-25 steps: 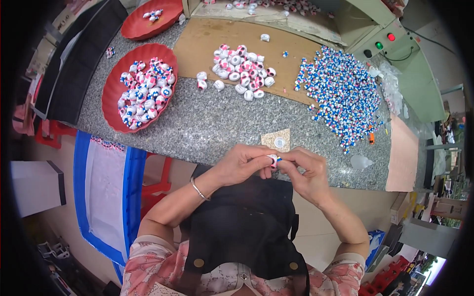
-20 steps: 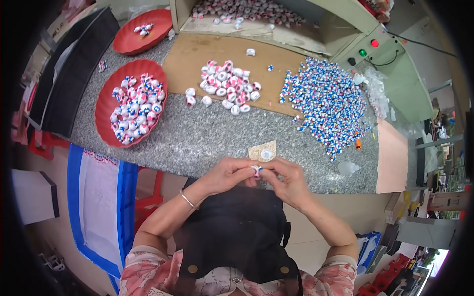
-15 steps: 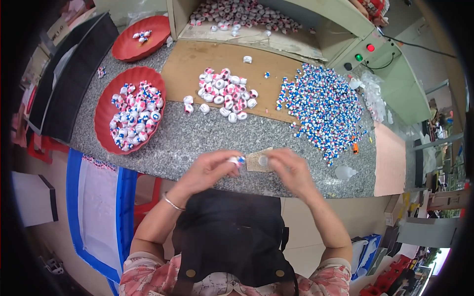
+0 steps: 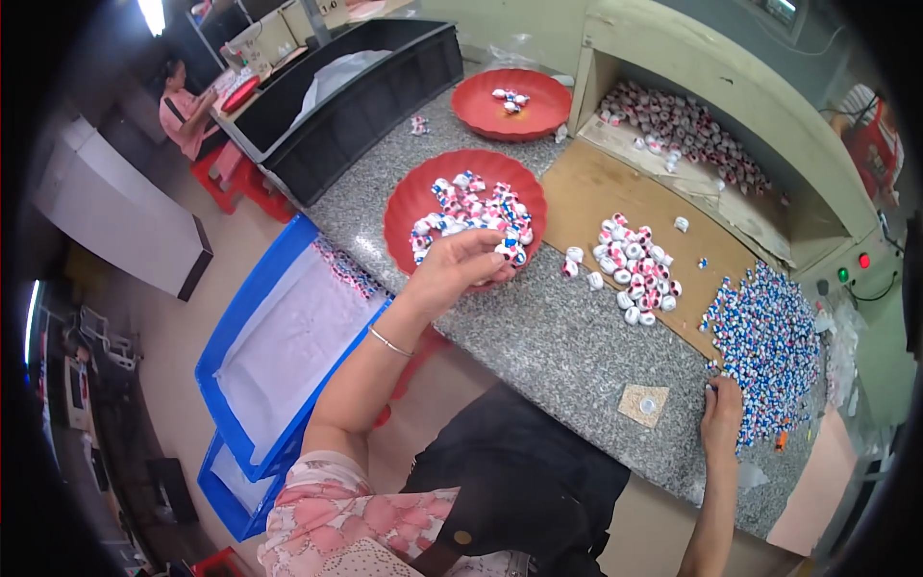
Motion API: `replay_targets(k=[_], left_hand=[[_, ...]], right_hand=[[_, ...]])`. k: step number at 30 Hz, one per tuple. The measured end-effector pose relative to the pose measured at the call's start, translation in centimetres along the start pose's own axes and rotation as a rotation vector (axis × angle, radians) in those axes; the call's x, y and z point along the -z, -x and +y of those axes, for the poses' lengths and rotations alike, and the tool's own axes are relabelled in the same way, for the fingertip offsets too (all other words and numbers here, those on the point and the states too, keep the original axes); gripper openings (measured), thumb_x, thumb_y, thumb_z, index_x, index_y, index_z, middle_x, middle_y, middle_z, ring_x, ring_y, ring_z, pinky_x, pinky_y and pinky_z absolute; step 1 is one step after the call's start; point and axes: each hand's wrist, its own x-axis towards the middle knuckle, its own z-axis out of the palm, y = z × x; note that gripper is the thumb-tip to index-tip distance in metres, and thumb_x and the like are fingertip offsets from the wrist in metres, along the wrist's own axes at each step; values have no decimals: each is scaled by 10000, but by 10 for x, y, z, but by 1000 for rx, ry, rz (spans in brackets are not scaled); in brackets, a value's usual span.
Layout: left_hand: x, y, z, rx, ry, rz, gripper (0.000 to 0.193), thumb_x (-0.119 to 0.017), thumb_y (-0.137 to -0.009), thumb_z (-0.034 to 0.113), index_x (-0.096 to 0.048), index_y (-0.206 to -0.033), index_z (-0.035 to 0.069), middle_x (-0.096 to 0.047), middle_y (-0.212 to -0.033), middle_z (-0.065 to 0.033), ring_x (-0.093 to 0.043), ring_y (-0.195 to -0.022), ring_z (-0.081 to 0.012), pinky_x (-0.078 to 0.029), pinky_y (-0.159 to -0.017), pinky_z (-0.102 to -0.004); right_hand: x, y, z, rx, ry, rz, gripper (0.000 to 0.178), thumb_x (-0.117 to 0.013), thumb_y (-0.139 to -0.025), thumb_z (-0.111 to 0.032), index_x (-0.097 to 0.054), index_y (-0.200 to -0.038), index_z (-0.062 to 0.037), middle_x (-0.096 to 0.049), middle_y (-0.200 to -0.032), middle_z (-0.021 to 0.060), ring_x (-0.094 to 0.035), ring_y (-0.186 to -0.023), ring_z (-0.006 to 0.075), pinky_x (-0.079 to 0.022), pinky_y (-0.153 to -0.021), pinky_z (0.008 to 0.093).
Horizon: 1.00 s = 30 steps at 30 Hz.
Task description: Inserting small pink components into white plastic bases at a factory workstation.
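Between the thumb and fingers of my left hand (image 4: 457,266) is a small white, blue and pink figurine (image 4: 511,253), held over the near rim of a red scalloped bowl (image 4: 406,188). Many similar white, pink and blue pieces (image 4: 466,204) fill that bowl. My right hand (image 4: 723,413) rests at the left edge of a wide heap of tiny blue and white parts (image 4: 769,346), its fingertips drawn together; what they pinch is hidden. Left of it lies a tan square pad (image 4: 633,403) with a small clear disc (image 4: 648,405) on top.
A loose group of white and pink rounded pieces (image 4: 636,271) sits on brown cardboard (image 4: 601,192). Behind is a pale box-like machine (image 4: 711,58) with more pieces inside. A second red bowl (image 4: 471,106), a black bin (image 4: 375,106) and a blue-rimmed tray (image 4: 245,279) stand leftward.
The view has turned left. My left hand has carried the figurine from the pad to the full red bowl. My right hand has left the pad for the blue heap.
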Motion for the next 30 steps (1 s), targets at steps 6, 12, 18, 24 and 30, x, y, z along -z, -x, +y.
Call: replay_targets(k=[6,12,18,24,30], left_hand=[[0,-15,21,-821,-1406,515,476,-728,-757,4,-593,-1212,36,-607,-1087,-140,-617,-970,-283,-523,-783,-354],[-80,-31,-35,-533,-1183,-27,322,-702,-773,28,-597,-1077,13,-598,-1028,-173,-624,-921,-366,-522,-766,-443],[-80,-70,-90,-598,-1414,125,344,-639,-759,0,-572,-1097,12,-611,-901,-178,-621,-870,-362,-516,-746,-444],[-107,-29,-64,-252,-753,-122,265,-677,-860,18,-578,-1105,21,-629,-1016,-90,-675,-850,-201,-547,-733,-326],[-123,40,-88,315,266,-365,273,-622,-920,-11,-586,-1188,23,-639,-1106,-60,-661,-972,-137,-539,-822,-251]], right_hand=[[20,7,-23,-78,-98,-46,173,-578,-826,97,-579,-977,14,-576,-929,193,-599,-866,387,-478,-748,433],[24,21,-43,-36,-112,-118,233,-579,-801,118,-653,-989,2,-613,-930,190,-629,-831,382,-514,-729,418],[20,22,-45,-40,-61,-141,238,-639,-812,62,-662,-1041,2,-620,-889,189,-632,-809,384,-506,-692,423],[18,22,-42,-38,-47,-169,231,-660,-827,26,-655,-1056,-6,-607,-916,173,-628,-794,380,-501,-680,432],[37,11,-57,-129,-156,-249,189,-699,-832,-34,-678,-1016,1,-653,-848,184,-651,-786,364,-513,-677,403]])
